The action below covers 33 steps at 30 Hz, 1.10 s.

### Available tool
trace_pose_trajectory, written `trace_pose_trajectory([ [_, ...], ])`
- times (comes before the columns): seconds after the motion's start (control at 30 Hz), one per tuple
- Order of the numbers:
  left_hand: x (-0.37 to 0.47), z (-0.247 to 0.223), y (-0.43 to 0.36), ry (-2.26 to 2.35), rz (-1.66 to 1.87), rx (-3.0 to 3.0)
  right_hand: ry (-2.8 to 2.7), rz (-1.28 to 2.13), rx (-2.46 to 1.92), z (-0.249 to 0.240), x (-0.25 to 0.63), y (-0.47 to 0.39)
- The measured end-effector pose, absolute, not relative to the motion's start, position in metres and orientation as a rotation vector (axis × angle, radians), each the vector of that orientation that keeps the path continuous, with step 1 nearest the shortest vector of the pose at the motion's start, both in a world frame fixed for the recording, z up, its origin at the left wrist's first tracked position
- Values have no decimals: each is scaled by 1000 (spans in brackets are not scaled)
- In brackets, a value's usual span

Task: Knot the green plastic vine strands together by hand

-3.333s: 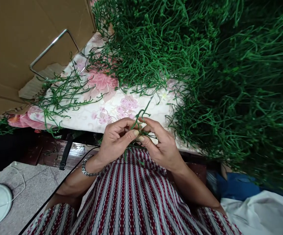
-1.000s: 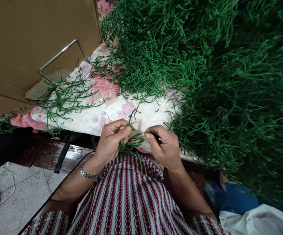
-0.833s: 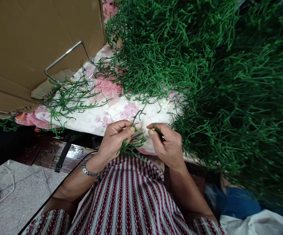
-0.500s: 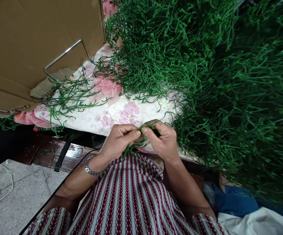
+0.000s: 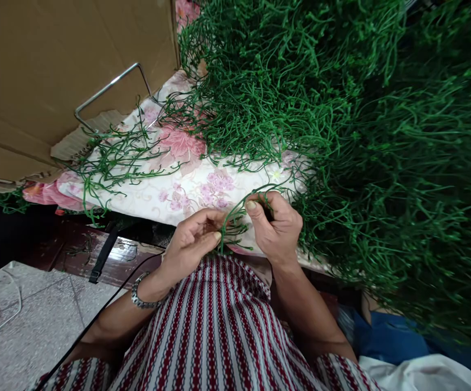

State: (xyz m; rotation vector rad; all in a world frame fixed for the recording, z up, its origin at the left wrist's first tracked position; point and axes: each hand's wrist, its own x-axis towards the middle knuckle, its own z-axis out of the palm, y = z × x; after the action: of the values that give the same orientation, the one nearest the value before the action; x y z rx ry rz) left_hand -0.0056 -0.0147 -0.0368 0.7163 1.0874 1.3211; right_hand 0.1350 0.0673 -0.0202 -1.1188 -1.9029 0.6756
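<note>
Green stems [image 5: 235,213] stretch between my two hands, above my lap near the front edge of a flowered cloth [image 5: 138,198]. My left hand [image 5: 195,236] pinches several of them between thumb and fingers. Thumb and bent fingers of my right hand [image 5: 274,225] close on the other end of the stems, slightly higher. A large heap of green stems [image 5: 320,108] covers the cloth beyond and to the right of my right hand. A smaller loose bunch [image 5: 117,157] lies on the cloth at the left.
A large cardboard box [image 5: 76,49] stands at the upper left, with a bent metal handle [image 5: 107,87] in front of it. A black strap [image 5: 105,255] hangs near the floor on the left. Blue and white fabric [image 5: 398,336] lies at the lower right.
My hands have moved apart, the left slightly left and down, the right slightly right and up. The stems between them now show more of their length.
</note>
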Motion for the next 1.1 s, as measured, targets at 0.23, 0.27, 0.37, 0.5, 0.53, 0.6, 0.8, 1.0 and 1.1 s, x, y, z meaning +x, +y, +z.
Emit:
trace_pose_trajectory([
  [0.23, -1, -43, -15, 1319, 1321, 864, -1907, 571, -1116, -17, 134, 70],
  [0.27, 0, -44, -13, 1303, 1352, 831, -1909, 571, -1113, -17, 134, 71],
  [0.37, -1, -45, -9, 1205, 1444, 703, -1943, 635, -1085, -18, 137, 74],
  [0.5, -4, -45, -6, 1154, 1562, 657, -2034, 746, -1086, -16, 145, 76],
  [0.53, -4, -45, -5, 1145, 1569, 648, -2037, 726, -1105, -14, 148, 75],
  [0.6, -5, -46, -5, 1136, 1547, 625, -2026, 639, -1120, -9, 151, 71],
  [0.8, -2, -54, -5, 1241, 1531, 732, -2267, 569, -736, -7, 138, 59],
  [1.0, -1, -53, -4, 1131, 1535, 722, -2332, 485, -675, -26, 132, 62],
  [1.1, -2, -51, -3, 1123, 1510, 702, -2367, 481, -639, -29, 136, 63],
])
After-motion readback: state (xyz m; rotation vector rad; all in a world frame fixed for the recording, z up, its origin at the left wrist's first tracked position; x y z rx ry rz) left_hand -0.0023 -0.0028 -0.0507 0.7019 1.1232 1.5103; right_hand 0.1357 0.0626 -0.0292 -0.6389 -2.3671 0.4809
